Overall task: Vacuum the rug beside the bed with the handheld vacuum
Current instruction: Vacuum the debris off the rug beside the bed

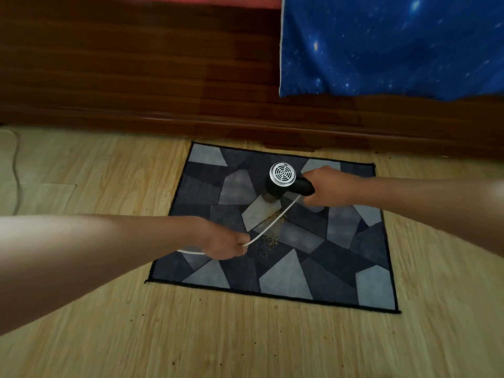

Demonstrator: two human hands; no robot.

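A small rug (313, 271) with a grey and dark blue geometric pattern lies on the floor against the bed's wooden side. My right hand (326, 186) grips the black handle of the handheld vacuum (283, 184), whose round white vent grille faces up and whose nozzle points down at the rug's middle. A white cord (272, 223) runs from the handle down-left to my left hand (227, 242), which pinches it above the rug. A patch of yellowish and dark crumbs (266, 241) lies on the rug between the nozzle and my left hand.
The dark wooden bed side (136, 77) fills the back, with a blue starry blanket (395, 45) hanging over it at the right. Light wood-look flooring (245, 336) with scattered specks surrounds the rug. A pale cable (16, 170) trails at the far left.
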